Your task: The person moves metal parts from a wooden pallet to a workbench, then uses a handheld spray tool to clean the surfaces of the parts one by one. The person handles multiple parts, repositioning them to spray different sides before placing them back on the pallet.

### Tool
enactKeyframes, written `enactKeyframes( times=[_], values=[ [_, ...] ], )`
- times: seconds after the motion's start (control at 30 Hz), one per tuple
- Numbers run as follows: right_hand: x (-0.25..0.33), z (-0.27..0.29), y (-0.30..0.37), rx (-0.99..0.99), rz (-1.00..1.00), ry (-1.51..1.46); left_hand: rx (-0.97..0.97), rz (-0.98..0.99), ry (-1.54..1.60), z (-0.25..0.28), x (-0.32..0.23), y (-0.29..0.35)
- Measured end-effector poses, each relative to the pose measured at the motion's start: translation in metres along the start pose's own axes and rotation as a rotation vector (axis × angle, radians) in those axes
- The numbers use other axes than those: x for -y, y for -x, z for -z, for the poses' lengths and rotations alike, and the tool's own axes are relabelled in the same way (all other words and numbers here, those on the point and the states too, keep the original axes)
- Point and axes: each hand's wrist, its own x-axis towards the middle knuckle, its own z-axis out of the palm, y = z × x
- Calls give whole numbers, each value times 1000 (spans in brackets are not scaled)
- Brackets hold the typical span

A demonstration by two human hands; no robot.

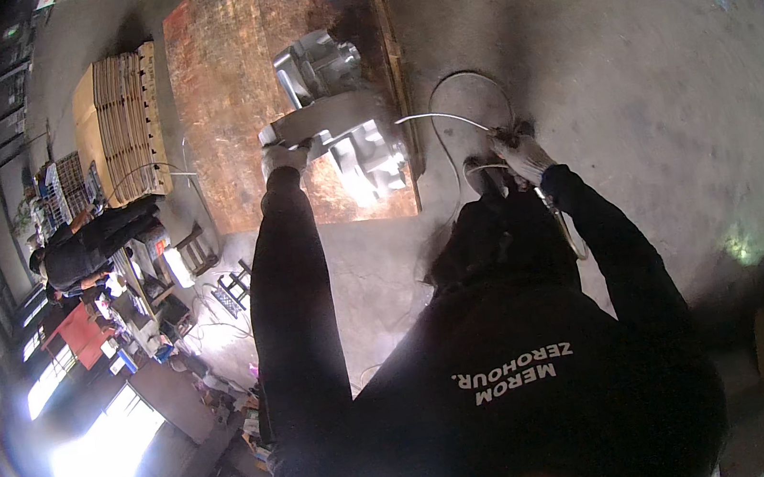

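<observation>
My left hand (283, 158), in a pale glove, is closed on the end of a flat, dark grey metal part (337, 114) above the brown, stained tabletop (221, 115). One silver metal casting (317, 66) lies beyond that part, and another shiny casting (367, 161) sits on its near side. Off the table's right edge, my gloved right hand (526, 158) grips what looks like an air blow gun (501, 134). Its thin, bent metal tube (443, 116) points left toward the castings. My fingers partly hide the gun's body.
A thin hose (437, 101) loops beside the table's right edge. Stacked flat cardboard (118, 124) stands left of the table. Farther left, a person in dark clothes (75, 255) bends near a cluttered bench (134, 295). Grey concrete floor (652, 87) extends to the right.
</observation>
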Motion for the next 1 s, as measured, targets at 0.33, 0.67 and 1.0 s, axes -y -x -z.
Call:
enactKeyframes(
  times=[0.33, 0.67, 1.0],
  values=[
    [-34, -18, -8, -252, 410, 614, -39, 34, -68, -30, 13, -25],
    [-40, -10, -19, -70, 418, 285, 263, -181, -527, 5, -30, -23],
    [-4, -39, -2, -360, 517, 661, 481, -248, -679, 15, -12, -43]
  ],
)
